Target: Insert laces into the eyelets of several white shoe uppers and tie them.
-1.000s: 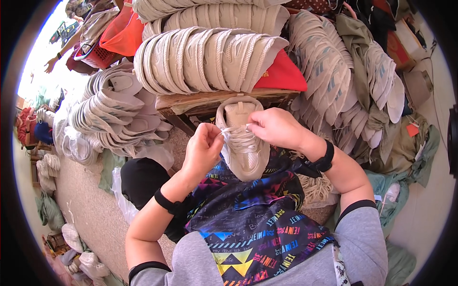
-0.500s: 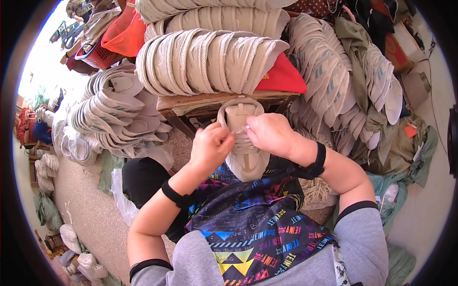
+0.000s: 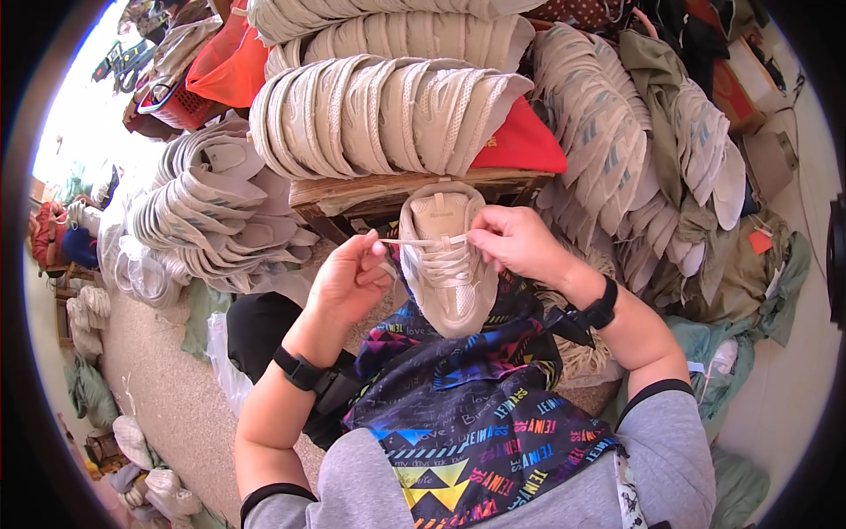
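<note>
A beige shoe upper (image 3: 447,300) rests toe-down against my lap, its collar end by the wooden bench edge. A pale shoelace (image 3: 407,242) is threaded in rows across its tongue. My left hand (image 3: 342,275), off to the left of the upper, pinches one stretch of the lace and pulls it out sideways, taut. On the upper's right edge, my right hand (image 3: 515,242) has thumb and forefinger closed on the lace near the top eyelets. Its other fingers are curled under and partly hidden.
Nested beige uppers (image 3: 370,115) lie in rows on the wooden bench (image 3: 352,196), beside a red cloth (image 3: 522,141). More uppers are stacked at left (image 3: 207,203) and right (image 3: 599,132). A bundle of laces (image 3: 586,357) hangs right of my lap.
My left hand has moved left and down, drawing the lace out from the upper. My right hand has shifted slightly right, uncovering more of the tongue and lacing.
</note>
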### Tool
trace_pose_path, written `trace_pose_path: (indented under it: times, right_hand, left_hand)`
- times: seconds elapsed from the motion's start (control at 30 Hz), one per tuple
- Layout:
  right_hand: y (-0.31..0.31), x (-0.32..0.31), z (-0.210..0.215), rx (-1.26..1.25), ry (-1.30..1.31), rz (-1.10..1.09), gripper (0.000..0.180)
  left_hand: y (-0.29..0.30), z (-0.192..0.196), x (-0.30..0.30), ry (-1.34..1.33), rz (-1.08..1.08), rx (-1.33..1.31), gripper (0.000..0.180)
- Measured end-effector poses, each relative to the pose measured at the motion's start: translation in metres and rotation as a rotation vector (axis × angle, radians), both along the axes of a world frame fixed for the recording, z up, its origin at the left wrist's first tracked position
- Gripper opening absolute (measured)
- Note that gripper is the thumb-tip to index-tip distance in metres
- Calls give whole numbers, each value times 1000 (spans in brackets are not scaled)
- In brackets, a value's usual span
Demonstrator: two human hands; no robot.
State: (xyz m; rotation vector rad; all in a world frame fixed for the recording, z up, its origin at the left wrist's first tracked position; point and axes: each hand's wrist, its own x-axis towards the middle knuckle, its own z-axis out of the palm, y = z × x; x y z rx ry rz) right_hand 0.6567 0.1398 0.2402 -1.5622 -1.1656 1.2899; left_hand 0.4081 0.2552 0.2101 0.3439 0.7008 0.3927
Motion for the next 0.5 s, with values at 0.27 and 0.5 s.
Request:
trace_pose_path:
  times: [0.27,0.5]
  right_hand:
    - [-11,19,-22,410,-11,-409,15]
    - [-21,105,-10,460,726,-917,21]
  left_hand:
    - [33,7,-36,-151,249,43,17]
    - [83,27,-131,-22,599,167,20]
